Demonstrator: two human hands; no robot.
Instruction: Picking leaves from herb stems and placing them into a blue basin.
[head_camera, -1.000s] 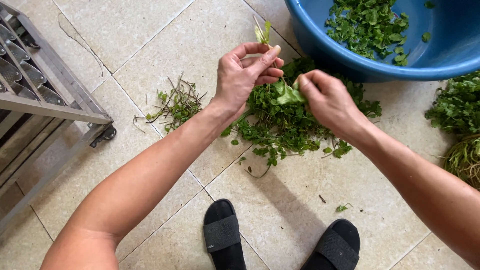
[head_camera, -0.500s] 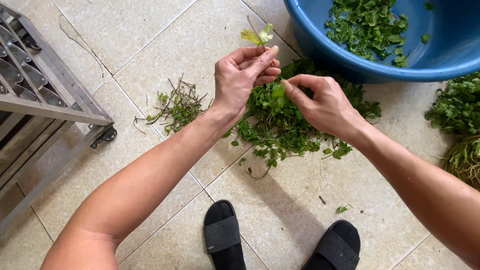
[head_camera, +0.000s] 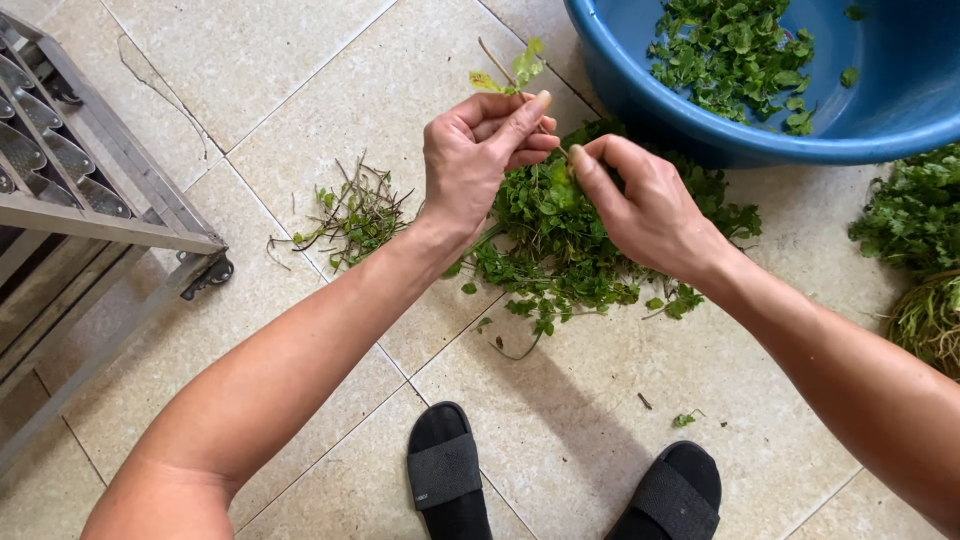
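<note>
Beige floor tiles (head_camera: 250, 70) everywhere, pretty standard kitchen-floor setup. Left hand (head_camera: 478, 155) is pinched shut around a leafy sprig (head_camera: 515, 72) that sticks up past the thumb, and the right hand (head_camera: 640, 205) has its fingertips closed on some green leaves right next to it, the two hands almost touching. Both hover over a pile of greens (head_camera: 570, 250) on the floor, just below a blue basin (head_camera: 700, 130) with more leaves inside. Scrappy stems (head_camera: 355, 215) lie off to the left, near a metal rack (head_camera: 90, 210). Black sandals (head_camera: 450, 475) at the bottom.
</note>
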